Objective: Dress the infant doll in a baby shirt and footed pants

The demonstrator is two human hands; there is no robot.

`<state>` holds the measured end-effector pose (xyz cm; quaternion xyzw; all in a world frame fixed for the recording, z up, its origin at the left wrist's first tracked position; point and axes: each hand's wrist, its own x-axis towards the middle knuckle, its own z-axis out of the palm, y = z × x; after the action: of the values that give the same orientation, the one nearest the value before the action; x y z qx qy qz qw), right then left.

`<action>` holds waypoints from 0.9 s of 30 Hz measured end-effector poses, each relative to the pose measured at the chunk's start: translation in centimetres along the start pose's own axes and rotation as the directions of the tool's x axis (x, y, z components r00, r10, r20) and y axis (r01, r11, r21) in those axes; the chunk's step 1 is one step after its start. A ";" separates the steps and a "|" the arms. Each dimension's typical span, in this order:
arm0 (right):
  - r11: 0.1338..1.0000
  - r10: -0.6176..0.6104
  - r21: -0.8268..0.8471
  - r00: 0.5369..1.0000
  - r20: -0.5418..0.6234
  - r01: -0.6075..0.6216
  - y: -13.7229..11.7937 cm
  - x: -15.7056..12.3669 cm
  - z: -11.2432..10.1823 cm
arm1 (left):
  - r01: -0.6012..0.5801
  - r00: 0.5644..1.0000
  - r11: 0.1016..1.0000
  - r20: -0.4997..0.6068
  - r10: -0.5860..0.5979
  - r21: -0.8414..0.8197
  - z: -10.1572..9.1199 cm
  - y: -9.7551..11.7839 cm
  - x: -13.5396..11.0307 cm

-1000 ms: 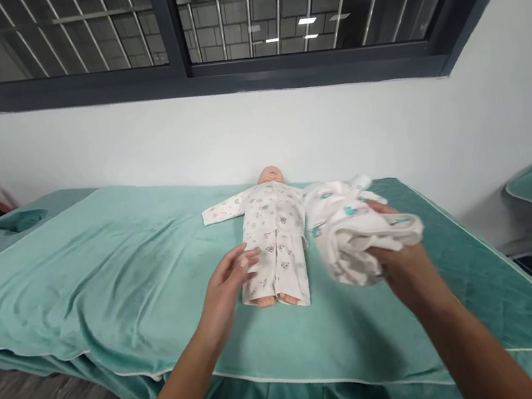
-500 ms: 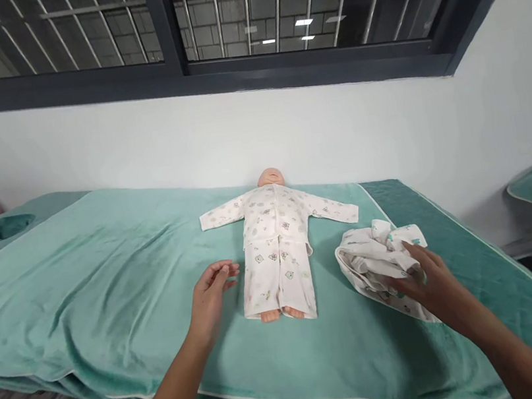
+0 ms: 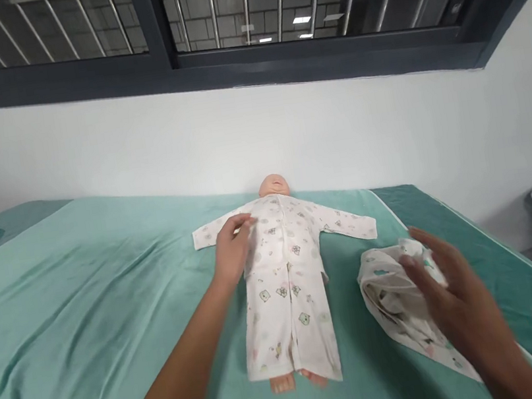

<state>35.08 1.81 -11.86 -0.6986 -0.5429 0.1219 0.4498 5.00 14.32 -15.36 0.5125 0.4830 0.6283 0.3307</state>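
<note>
The right hand [image 3: 460,297] is nearest, thumb and fingers spread wide over a crumpled, printed white cloth [image 3: 391,284] on the green blanket [image 3: 124,321] — whether the fingertips touch it, I cannot tell. Left of the cloth and apart from it, a doll lies on its back in the middle of the bed, bare feet [image 3: 283,383] toward the camera, below the printed white trousers [image 3: 290,329]. Farther up, the left hand [image 3: 233,248] is at the side of the matching jacket [image 3: 284,233], fingers loosely bent, a narrow gap to the thumb — contact with the jacket is unclear. Both sleeves stretch outward. The doll's head [image 3: 274,185] lies close to the white wall [image 3: 137,142], beneath a dark-framed window [image 3: 276,68].
</note>
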 end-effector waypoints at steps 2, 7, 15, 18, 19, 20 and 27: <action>0.982 -0.058 0.184 0.997 0.053 0.047 -3.0 1.6 4.1 | -0.062 0.995 0.994 0.088 0.054 0.093 2.4 0.4 2.8; 0.896 -0.217 0.423 0.965 0.146 0.137 -6.3 9.2 16.0 | -0.272 0.927 0.889 0.350 0.138 0.368 6.4 0.2 7.8; 0.907 -0.134 0.421 0.951 0.277 0.005 -4.2 13.9 20.4 | -0.276 0.930 0.773 0.363 0.064 0.572 7.1 -1.4 7.8; 0.922 -0.157 0.384 0.951 0.265 0.046 -4.2 13.6 20.2 | -0.243 0.934 0.780 0.356 0.027 0.577 7.1 -1.3 7.7; 0.922 -0.166 0.382 0.952 0.258 0.058 -4.3 13.6 20.2 | -0.235 0.936 0.782 0.350 0.022 0.577 7.1 -1.2 7.7; 0.920 -0.174 0.385 0.953 0.249 0.067 -4.4 13.5 20.3 | -0.228 0.939 0.784 0.342 0.021 0.578 7.1 -1.2 7.7; 0.892 -0.169 0.447 0.967 0.191 0.067 -4.4 13.5 20.7 | -0.215 0.952 0.828 0.301 0.059 0.518 7.1 -1.9 7.8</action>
<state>23.73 23.77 -15.89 -0.5269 -0.5906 0.2911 0.5374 9.65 23.93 -14.53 0.7000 0.5532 0.4107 0.1879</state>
